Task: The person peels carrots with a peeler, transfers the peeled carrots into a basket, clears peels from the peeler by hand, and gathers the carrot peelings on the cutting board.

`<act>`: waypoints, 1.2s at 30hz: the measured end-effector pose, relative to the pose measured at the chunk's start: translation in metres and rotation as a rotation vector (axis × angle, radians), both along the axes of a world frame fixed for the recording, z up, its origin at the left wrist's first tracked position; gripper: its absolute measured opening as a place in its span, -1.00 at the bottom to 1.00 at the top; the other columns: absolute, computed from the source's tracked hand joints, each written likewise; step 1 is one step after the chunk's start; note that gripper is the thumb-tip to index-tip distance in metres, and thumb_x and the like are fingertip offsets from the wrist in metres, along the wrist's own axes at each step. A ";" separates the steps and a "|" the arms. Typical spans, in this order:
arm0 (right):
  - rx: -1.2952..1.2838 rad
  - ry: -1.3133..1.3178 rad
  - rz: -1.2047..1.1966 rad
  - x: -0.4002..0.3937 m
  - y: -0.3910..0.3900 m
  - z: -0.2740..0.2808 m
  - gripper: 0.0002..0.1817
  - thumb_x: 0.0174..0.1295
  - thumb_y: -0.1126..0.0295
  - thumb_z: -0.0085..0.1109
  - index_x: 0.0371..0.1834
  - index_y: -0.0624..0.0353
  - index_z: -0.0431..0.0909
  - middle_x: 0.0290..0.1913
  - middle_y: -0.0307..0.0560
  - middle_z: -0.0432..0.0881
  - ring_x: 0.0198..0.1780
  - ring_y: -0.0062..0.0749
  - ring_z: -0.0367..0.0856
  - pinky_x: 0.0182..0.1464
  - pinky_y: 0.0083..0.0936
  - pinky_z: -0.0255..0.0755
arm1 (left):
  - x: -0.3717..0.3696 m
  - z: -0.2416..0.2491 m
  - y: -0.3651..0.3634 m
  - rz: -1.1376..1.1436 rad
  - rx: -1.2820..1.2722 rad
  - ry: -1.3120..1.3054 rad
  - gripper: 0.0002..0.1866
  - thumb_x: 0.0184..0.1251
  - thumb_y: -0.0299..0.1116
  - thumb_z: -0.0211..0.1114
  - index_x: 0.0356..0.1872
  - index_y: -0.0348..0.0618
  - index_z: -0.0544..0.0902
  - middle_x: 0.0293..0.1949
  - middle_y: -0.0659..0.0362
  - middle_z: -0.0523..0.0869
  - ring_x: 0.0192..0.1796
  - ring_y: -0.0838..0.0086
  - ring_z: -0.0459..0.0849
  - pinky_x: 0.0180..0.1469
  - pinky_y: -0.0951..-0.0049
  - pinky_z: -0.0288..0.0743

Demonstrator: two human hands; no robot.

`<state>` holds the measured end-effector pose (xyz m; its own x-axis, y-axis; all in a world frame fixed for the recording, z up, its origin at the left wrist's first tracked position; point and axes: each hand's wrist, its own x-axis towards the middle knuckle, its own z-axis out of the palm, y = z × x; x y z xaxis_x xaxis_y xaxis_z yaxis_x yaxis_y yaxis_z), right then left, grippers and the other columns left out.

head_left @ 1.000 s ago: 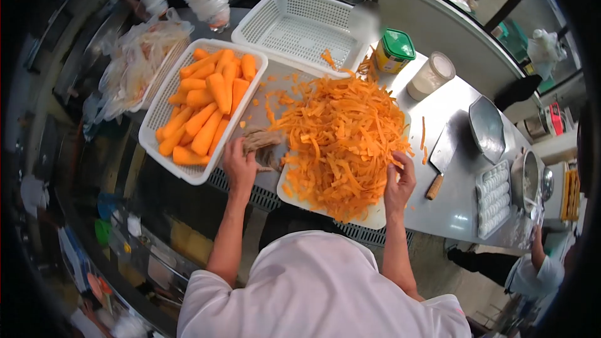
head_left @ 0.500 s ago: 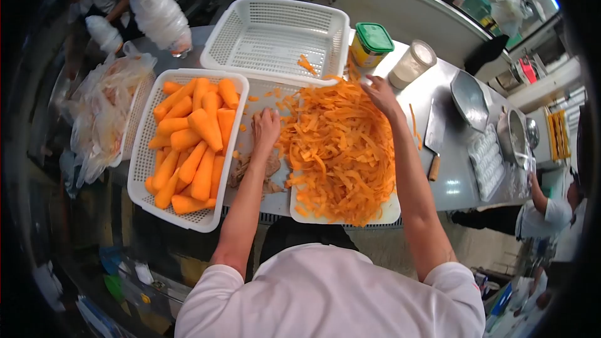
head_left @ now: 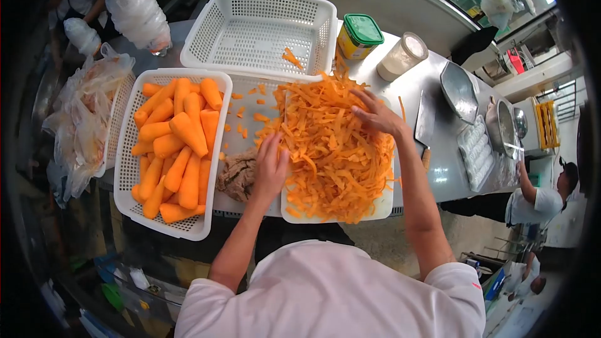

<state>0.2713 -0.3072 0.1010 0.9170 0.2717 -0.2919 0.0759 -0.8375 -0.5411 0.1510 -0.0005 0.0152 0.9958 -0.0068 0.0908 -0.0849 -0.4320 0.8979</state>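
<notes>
A large heap of orange carrot peelings (head_left: 332, 156) covers most of a white cutting board (head_left: 379, 208). My left hand (head_left: 271, 166) rests against the heap's left edge, fingers extended and holding nothing I can see. Over the upper right of the heap, my right hand (head_left: 377, 114) has its fingers spread and touches the peelings. A crumpled brown cloth (head_left: 238, 175) lies just left of my left hand. Peeled carrots (head_left: 181, 131) fill a white perforated basket (head_left: 210, 219) on the left.
Behind the heap stands another white basket (head_left: 194, 47) with a few peelings inside. Beyond it are a green-lidded tub (head_left: 360, 36) and a jar (head_left: 402, 56). A cleaver (head_left: 425, 119) and a metal tray (head_left: 460, 91) lie to the right. A co-worker (head_left: 538, 200) is at the far right.
My left hand has moved off the cloth and nearer to me, to the heap's left side. My right hand has come down and inward onto the peelings. The view has shifted slightly.
</notes>
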 end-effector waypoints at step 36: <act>0.287 0.275 0.103 0.081 -0.081 -0.102 -0.30 0.46 -0.23 -0.13 -0.29 0.34 0.53 -0.48 -0.16 0.51 -0.44 -0.43 0.42 -0.32 -0.38 0.40 | -0.172 -0.079 -0.233 1.365 -1.218 0.240 -0.15 0.52 0.32 -0.18 0.56 -0.15 0.09 0.48 0.03 0.30 0.40 0.17 0.44 0.37 0.12 0.40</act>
<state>0.3526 -0.3887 -0.0008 0.7794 0.4638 -0.4212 -0.0285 -0.6453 -0.7634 -0.0212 -0.2334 -0.0643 0.2424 0.6711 -0.7006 -0.1141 0.7368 0.6664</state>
